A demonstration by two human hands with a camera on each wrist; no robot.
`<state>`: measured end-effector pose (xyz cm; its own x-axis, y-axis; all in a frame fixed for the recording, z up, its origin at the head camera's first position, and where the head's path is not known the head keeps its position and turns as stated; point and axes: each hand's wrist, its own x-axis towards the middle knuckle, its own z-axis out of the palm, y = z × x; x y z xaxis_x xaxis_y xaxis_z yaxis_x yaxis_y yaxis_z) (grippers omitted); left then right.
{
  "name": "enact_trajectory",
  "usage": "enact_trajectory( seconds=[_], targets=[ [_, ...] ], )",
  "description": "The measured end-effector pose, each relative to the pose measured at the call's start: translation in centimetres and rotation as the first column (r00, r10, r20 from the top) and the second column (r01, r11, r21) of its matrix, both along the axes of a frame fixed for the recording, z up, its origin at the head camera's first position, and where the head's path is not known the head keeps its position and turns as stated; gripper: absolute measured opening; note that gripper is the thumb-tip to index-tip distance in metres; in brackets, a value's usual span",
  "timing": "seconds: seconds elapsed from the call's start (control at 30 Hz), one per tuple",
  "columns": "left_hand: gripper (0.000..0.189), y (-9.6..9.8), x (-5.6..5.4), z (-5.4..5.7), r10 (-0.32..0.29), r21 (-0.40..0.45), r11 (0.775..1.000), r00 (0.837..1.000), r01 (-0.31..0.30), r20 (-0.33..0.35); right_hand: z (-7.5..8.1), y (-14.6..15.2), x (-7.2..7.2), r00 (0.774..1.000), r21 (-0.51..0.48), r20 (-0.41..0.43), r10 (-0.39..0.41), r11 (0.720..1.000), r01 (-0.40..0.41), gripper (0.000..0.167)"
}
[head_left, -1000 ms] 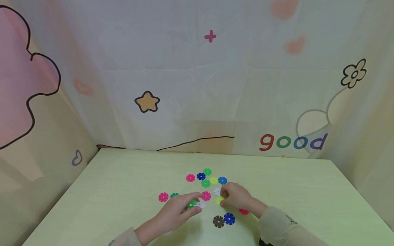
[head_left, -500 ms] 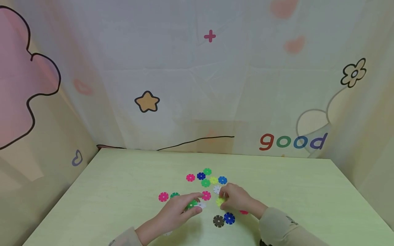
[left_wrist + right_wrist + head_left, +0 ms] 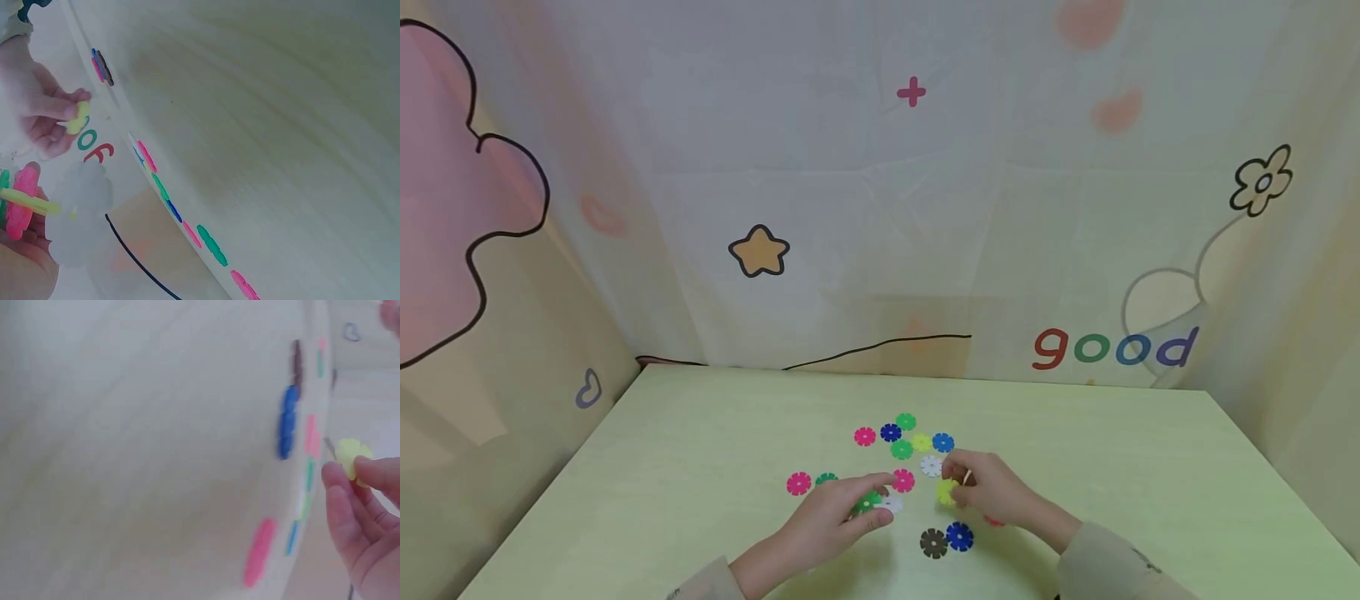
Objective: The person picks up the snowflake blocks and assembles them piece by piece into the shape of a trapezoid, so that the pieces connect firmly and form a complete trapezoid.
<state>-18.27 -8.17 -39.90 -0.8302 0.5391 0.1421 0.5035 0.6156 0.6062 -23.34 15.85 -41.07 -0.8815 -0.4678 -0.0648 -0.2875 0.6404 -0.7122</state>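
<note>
Pale table [image 3: 685, 450] | right fingers [image 3: 340, 507]: yellow disc [image 3: 350, 452] pinched at tips | left fingers [image 3: 871, 520]: parted, joined discs [image 3: 20, 219] between

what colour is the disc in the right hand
Yellow; the disc pinched in the right hand shows best in the right wrist view.

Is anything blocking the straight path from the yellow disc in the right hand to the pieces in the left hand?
Nothing visible blocks it: only open air shows between the yellow disc in the right hand and the joined discs in the left hand. A loose pink disc lies flat on the table below.
</note>
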Motion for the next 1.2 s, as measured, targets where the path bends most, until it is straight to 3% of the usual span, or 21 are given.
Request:
enact_trajectory(
  seconds=[0.2, 0.4, 0.73, 0.9, 1.2],
  targets=[
    [0.051, 0.1, 0.0, 0.0, -0.004, 0.009, 1.0, 1.0, 0.004, -0.02, 1.9, 0.0, 1.2, 0.997, -0.166, 0.06, 0.047, 0.985, -0.036, 0.014],
    [0.05, 0.3, -0.2, -0.1, -0.024, 0.024, 0.999, 0.999, 0.025, -0.041, 3.3, -0.7, 2.7, 0.993, -0.228, 0.067, 0.1, 0.97, -0.082, 0.013],
    [0.05, 0.8, -0.3, -0.2, -0.064, 0.044, 0.997, 0.997, 0.065, -0.039, 3.7, -1.5, 3.8, 0.993, -0.229, 0.028, 0.118, 0.967, -0.109, 0.007],
    [0.052, 0.9, -0.3, -0.1, -0.084, 0.023, 0.996, 0.993, 0.086, -0.082, 3.7, -1.9, 4.1, 0.993, -0.206, -0.002, 0.116, 0.972, -0.114, 0.005],
    [0.055, 1.1, 0.1, 0.4, -0.047, 0.003, 0.999, 0.991, 0.048, -0.124, 3.6, -2.3, 4.6, 0.985, -0.173, -0.158, 0.076, 0.979, -0.103, 0.009]
  ],
)
